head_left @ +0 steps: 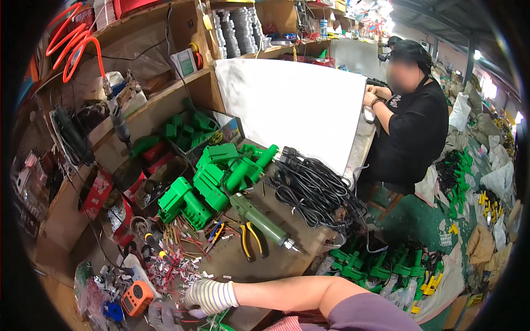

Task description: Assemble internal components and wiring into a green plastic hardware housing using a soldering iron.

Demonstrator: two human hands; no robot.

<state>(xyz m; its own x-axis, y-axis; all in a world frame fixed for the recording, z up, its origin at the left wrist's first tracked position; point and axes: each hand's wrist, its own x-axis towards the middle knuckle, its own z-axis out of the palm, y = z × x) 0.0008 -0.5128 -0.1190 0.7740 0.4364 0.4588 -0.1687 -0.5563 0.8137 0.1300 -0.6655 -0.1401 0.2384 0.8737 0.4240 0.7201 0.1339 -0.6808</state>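
Observation:
My right hand (208,297), in a striped white glove, reaches in from the lower right over the near bench edge. Its fingers curl downward beside small loose parts; what they hold, if anything, is hidden. Partly beneath it shows a green plastic piece (220,321). Close by is a grey shape (162,315) that may be my gloved left hand, though I cannot make it out for sure. An orange meter-like device (137,298) lies to the left. Short wires and white connectors (175,263) are heaped just beyond my right hand.
Yellow-black pliers (252,241) and a green electric screwdriver (265,222) lie on the bench. Green tool housings (212,179) and coiled black cables (314,190) stand behind. Another screwdriver (118,122) hangs from an orange coiled hose. A person (411,116) works beyond a white panel (292,105).

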